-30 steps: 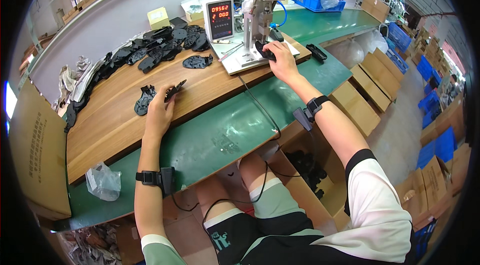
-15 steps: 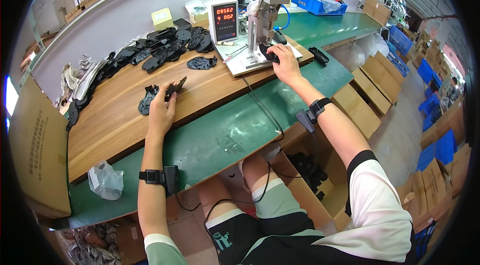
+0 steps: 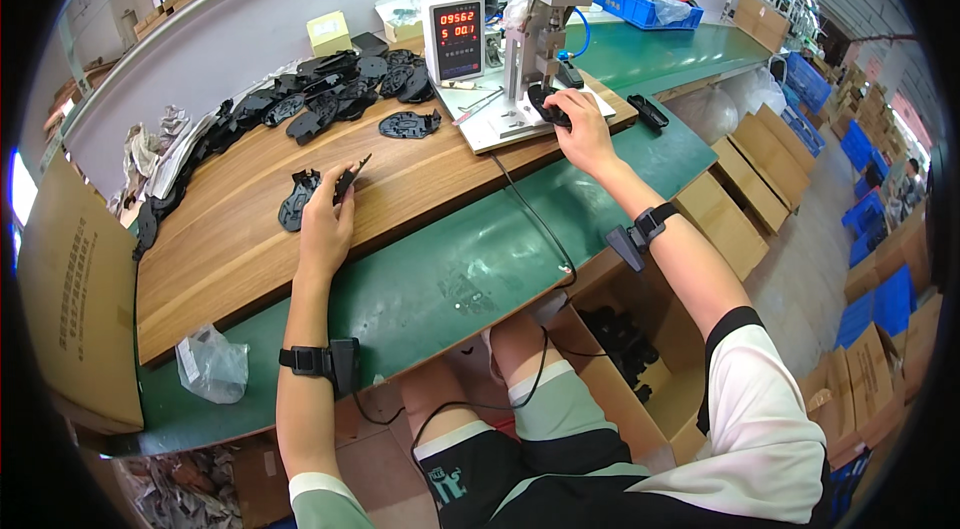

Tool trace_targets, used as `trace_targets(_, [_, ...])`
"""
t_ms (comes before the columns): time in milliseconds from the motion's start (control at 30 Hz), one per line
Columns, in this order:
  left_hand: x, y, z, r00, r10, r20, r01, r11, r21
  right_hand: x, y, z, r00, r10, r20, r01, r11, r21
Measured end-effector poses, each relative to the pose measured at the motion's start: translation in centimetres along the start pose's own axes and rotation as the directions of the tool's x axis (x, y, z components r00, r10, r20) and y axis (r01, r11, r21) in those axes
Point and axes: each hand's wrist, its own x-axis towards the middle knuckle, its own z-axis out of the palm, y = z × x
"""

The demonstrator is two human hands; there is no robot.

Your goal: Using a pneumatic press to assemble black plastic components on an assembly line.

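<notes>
Near the middle of the wooden board, my left hand (image 3: 326,219) is closed on a thin black plastic part (image 3: 346,180), seen almost edge-on. Just left of those fingers, a black plastic shell (image 3: 297,201) lies flat on the board. My right hand (image 3: 584,129) grips another black plastic piece (image 3: 544,106) on the metal base of a bench press (image 3: 540,39), right below its head. That hand's fingers cover part of the piece. A single black shell (image 3: 409,125) lies between my two hands, farther back.
A heap of black plastic parts (image 3: 340,89) runs along the back of the wooden board (image 3: 220,239). Beside the press stands a white box with a red display (image 3: 455,37). A clear plastic bag (image 3: 213,365) rests at front left, and an open carton (image 3: 660,384) stands below the bench.
My right hand has shifted slightly, with the black piece still under the press head. In my left hand the part has turned more edge-on. The display's red digits have changed.
</notes>
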Motion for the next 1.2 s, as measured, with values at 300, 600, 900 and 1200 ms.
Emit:
trace_targets(300, [1.1, 1.8, 0.8, 0.996, 0.057, 0.070, -0.073, 0.965, 0.251, 0.3, 1.0, -0.8, 0.997, 0.003, 0.075, -0.007, 0.998, 0.054])
trace_targets(600, [6.4, 11.9, 13.9, 0.759, 0.508, 0.407, -0.637, 0.708, 0.304, -4.1, -3.3, -7.4, 0.995, -0.064, -0.075, 0.066, 0.998, 0.014])
trace_targets(900, [10.7, 13.5, 22.0, 0.712, 0.484, 0.510, -0.703, 0.487, 0.519, -29.3, -11.1, -16.9, 0.925, 0.372, -0.078, -0.366, 0.927, 0.085])
trace_targets(1200, [13.0, 13.3, 24.8, 0.793, 0.397, 0.461, -0.586, 0.705, 0.400, -56.5, -10.3, -12.5, 0.424, 0.896, 0.128, -0.886, 0.440, -0.145])
